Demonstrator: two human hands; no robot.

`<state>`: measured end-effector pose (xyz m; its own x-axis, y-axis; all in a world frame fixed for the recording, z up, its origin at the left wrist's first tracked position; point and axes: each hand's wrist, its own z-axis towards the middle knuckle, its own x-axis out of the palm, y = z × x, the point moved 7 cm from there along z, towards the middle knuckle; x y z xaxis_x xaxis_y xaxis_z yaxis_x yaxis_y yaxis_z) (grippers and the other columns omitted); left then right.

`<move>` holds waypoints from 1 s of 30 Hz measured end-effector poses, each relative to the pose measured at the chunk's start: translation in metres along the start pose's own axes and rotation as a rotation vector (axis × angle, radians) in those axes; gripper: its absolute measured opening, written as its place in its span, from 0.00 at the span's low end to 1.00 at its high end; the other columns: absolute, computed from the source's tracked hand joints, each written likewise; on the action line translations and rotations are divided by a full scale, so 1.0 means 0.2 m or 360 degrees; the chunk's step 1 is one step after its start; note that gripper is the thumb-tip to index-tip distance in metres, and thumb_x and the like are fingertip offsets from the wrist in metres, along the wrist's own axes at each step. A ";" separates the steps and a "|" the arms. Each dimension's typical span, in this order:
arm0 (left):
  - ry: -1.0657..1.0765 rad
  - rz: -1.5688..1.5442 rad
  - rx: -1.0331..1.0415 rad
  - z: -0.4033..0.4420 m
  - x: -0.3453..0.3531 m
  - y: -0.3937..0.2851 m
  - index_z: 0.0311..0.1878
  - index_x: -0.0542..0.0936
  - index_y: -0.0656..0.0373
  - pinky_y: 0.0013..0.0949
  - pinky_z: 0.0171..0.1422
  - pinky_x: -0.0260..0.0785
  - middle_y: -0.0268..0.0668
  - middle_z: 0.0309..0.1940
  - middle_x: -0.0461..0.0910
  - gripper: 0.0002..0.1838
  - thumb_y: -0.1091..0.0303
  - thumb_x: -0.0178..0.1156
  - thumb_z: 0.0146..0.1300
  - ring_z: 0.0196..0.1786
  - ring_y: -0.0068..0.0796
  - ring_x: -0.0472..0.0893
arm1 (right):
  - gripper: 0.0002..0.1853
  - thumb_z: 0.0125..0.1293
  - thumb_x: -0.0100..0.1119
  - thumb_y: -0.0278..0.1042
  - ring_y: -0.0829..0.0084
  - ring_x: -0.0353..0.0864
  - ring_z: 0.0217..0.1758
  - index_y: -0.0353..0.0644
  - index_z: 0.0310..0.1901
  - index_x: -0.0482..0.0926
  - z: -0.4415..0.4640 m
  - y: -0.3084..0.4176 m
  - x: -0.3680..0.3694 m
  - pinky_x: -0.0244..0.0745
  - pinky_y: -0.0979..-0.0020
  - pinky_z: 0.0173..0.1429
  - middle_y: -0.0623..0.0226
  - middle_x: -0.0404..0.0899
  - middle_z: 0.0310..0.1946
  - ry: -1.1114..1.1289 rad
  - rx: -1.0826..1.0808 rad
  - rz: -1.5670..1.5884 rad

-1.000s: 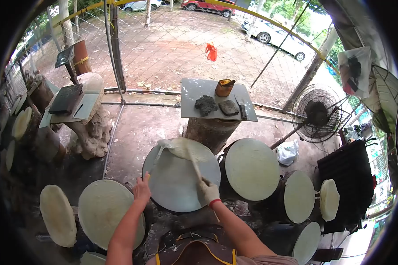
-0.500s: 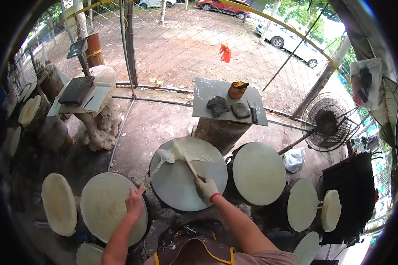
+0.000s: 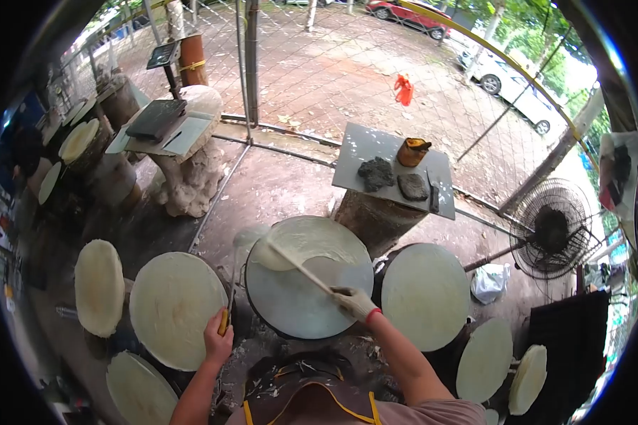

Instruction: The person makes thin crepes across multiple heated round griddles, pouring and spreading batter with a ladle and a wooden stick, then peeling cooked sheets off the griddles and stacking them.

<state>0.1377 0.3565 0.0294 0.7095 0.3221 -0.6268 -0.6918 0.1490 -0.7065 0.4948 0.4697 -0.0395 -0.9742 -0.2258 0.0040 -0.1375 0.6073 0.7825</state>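
Observation:
My left hand (image 3: 217, 341) is closed around the yellow handle of a ladle (image 3: 224, 321), whose blurred bowl is at the left rim of the middle round griddle (image 3: 298, 308). My right hand (image 3: 354, 303), in a pale work glove with a red cuff, grips a wooden batter spreader (image 3: 303, 270). Its far end lies over the pale batter (image 3: 315, 237), which coats the back part of the griddle in a curved band. Bare grey metal shows across the front part.
Round griddles bearing thin pale sheets stand on both sides, one at left (image 3: 177, 312) and one at right (image 3: 425, 297). Beyond stands a small board table (image 3: 354, 145) with dark lumps and a can (image 3: 412, 151). A fan (image 3: 551, 227) is at right, a wire fence behind.
The ladle has swung left from over the griddle to its rim. The spreader has moved across the batter, which reaches further left. The view has shifted.

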 end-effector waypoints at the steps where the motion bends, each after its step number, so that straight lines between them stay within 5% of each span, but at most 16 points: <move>1: -0.0013 -0.0155 -0.0160 -0.03 0.01 0.01 0.59 0.69 0.64 0.34 0.31 0.69 0.37 0.29 0.71 0.25 0.78 0.53 0.55 0.27 0.30 0.74 | 0.21 0.60 0.60 0.40 0.86 0.67 0.21 0.40 0.54 0.76 0.03 0.01 -0.08 0.62 0.80 0.24 0.76 0.74 0.24 -0.0157 -0.0047 0.0083; 3: -0.0005 -0.0535 -0.0663 -0.05 0.01 -0.06 0.59 0.68 0.67 0.30 0.26 0.67 0.33 0.26 0.70 0.23 0.77 0.52 0.57 0.22 0.23 0.71 | 0.21 0.61 0.60 0.41 0.87 0.66 0.22 0.42 0.54 0.76 0.19 -0.06 -0.18 0.61 0.81 0.24 0.77 0.73 0.24 -0.0353 -0.0284 0.0431; 4: 0.0028 -0.0760 -0.1005 -0.08 0.04 -0.09 0.58 0.68 0.68 0.27 0.23 0.65 0.31 0.24 0.69 0.22 0.77 0.52 0.59 0.19 0.19 0.69 | 0.21 0.61 0.60 0.42 0.87 0.65 0.20 0.43 0.55 0.76 0.20 -0.02 -0.10 0.60 0.81 0.22 0.77 0.73 0.23 -0.0129 -0.0199 0.0192; 6: -0.0096 -0.0991 -0.1087 -0.11 0.09 -0.13 0.59 0.66 0.67 0.24 0.20 0.61 0.28 0.21 0.66 0.22 0.76 0.50 0.59 0.16 0.16 0.65 | 0.21 0.62 0.59 0.44 0.87 0.63 0.17 0.47 0.56 0.75 0.19 0.06 0.04 0.56 0.82 0.19 0.77 0.73 0.22 0.0309 -0.0029 -0.0279; 10: -0.0348 -0.1367 -0.1287 -0.23 0.10 -0.23 0.59 0.65 0.65 0.22 0.18 0.58 0.27 0.19 0.63 0.22 0.76 0.49 0.60 0.14 0.15 0.62 | 0.18 0.62 0.59 0.42 0.86 0.64 0.20 0.45 0.52 0.79 0.12 0.01 -0.03 0.60 0.81 0.23 0.79 0.71 0.21 0.0554 0.0081 -0.0409; 14: -0.0581 -0.1386 -0.1396 -0.44 0.03 -0.26 0.60 0.64 0.64 0.23 0.17 0.57 0.28 0.18 0.62 0.23 0.76 0.49 0.60 0.14 0.16 0.61 | 0.19 0.62 0.57 0.39 0.85 0.63 0.16 0.44 0.54 0.76 0.28 0.14 -0.20 0.58 0.80 0.19 0.78 0.71 0.19 0.0021 -0.0017 0.0030; 15: -0.0640 -0.1390 -0.1416 -0.48 0.01 -0.28 0.60 0.64 0.64 0.23 0.17 0.57 0.28 0.18 0.62 0.23 0.76 0.49 0.60 0.14 0.16 0.61 | 0.19 0.62 0.56 0.39 0.84 0.62 0.13 0.44 0.54 0.75 0.35 0.12 -0.14 0.56 0.79 0.16 0.78 0.70 0.19 0.0353 0.0197 -0.0023; 18: -0.0798 -0.1403 -0.1475 -0.62 -0.02 -0.31 0.59 0.65 0.62 0.22 0.16 0.57 0.28 0.18 0.62 0.22 0.77 0.48 0.58 0.14 0.16 0.62 | 0.12 0.60 0.60 0.45 0.82 0.65 0.13 0.46 0.34 0.79 0.27 0.01 -0.06 0.56 0.78 0.16 0.75 0.72 0.17 0.0854 0.0211 -0.0370; 22: -0.0966 -0.1418 -0.1564 -0.77 -0.05 -0.33 0.58 0.66 0.61 0.22 0.16 0.56 0.29 0.19 0.63 0.22 0.77 0.47 0.58 0.14 0.16 0.62 | 0.12 0.61 0.60 0.44 0.82 0.67 0.16 0.45 0.39 0.80 0.18 -0.02 -0.23 0.58 0.78 0.18 0.74 0.73 0.18 0.0902 0.0185 -0.0469; 26: -0.1046 -0.1446 -0.1624 -0.85 -0.03 -0.36 0.58 0.66 0.60 0.23 0.16 0.56 0.29 0.19 0.62 0.22 0.77 0.47 0.58 0.14 0.16 0.62 | 0.18 0.60 0.61 0.45 0.84 0.65 0.16 0.44 0.48 0.78 0.48 0.13 -0.17 0.57 0.79 0.18 0.75 0.71 0.20 0.0590 0.0115 -0.0128; 30: -0.1087 -0.1457 -0.1599 -0.90 -0.02 -0.39 0.57 0.67 0.60 0.23 0.17 0.56 0.29 0.20 0.63 0.21 0.76 0.47 0.58 0.14 0.17 0.62 | 0.19 0.60 0.60 0.47 0.83 0.64 0.14 0.44 0.48 0.78 0.28 0.04 -0.10 0.55 0.79 0.16 0.74 0.71 0.20 0.1065 0.0344 -0.0739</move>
<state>0.2132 0.1754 0.0289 0.4394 0.8743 0.2062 0.5136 -0.0562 -0.8562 0.5039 0.5226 -0.0686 -0.5080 -0.8510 0.1330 -0.5955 0.4585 0.6596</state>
